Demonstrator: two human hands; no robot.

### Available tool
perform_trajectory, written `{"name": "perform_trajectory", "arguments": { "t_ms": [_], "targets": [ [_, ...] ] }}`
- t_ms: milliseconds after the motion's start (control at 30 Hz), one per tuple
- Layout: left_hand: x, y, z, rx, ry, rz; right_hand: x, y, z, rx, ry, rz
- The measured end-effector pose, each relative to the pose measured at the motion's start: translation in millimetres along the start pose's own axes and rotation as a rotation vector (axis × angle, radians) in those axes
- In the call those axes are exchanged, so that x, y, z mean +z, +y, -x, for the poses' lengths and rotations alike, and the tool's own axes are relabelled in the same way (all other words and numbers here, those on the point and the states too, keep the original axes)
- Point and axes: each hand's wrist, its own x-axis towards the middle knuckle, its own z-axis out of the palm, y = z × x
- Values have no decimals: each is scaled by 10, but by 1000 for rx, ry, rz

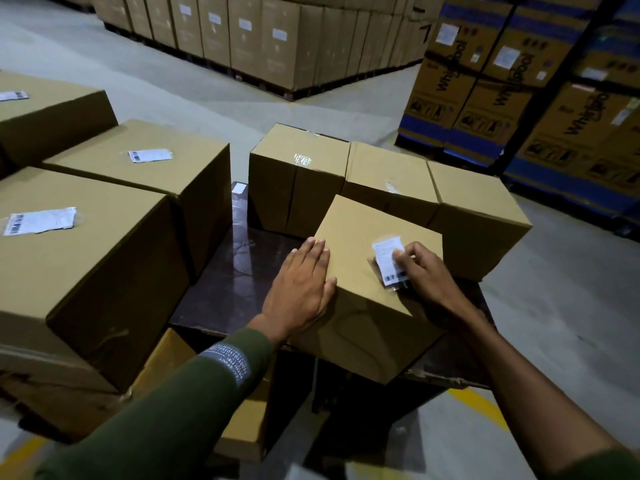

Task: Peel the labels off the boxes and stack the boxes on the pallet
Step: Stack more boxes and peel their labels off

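Left hand is laid flat against the near-left corner of the front box, fingers straight and spread a bit over the top edge, just bracing it. Green sleeve on that arm has a small printed patch near the cuff. Right hand comes in from the right side with the fingers curled, pinching the white label on the box top; the label's lower end with the barcode looks lifted off the cardboard, and there's a clear plastic film around it.

That box sits on the near edge of a dark, glossy pallet, turned at an angle to the others. Right behind it is a row of three more plain boxes touching side by side, tops bare apart from some shiny tape.

Off to the left there's a separate stack of bigger boxes that still have their labels on top.

Room is a warehouse: grey concrete floor with yellow line markings near the bottom, a long wall of palletised brown cartons at the back, and blue-and-brown Whirlpool cartons stacked up on the right.
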Motion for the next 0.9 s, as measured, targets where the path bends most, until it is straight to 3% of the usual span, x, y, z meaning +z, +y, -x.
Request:
{"name": "perform_trajectory", "arguments": {
  "t_ms": [100,333,433,533,667,767,900],
  "targets": [
    [11,3,3,-8,1,8,84,-103,-250,10,73,65],
    [-24,11,2,-23,-46,1,342,-272,-202,-14,-23,-9],
    [-72,36,7,-32,-79,2,254,-189,-30,70,-25,-198],
    [-104,18,-2,-44,-127,6,162,-230,128,222,85,-469],
    [-181,-18,91,-33,-152,-14,160,-311,294,238,138,-646],
    [-288,-59,335,-32,-36,-52,257,-446,406,227,118,-637],
    [-399,-172,1000,-161,61,-67,617,-622,507,149,17,-429]
  ]
}}
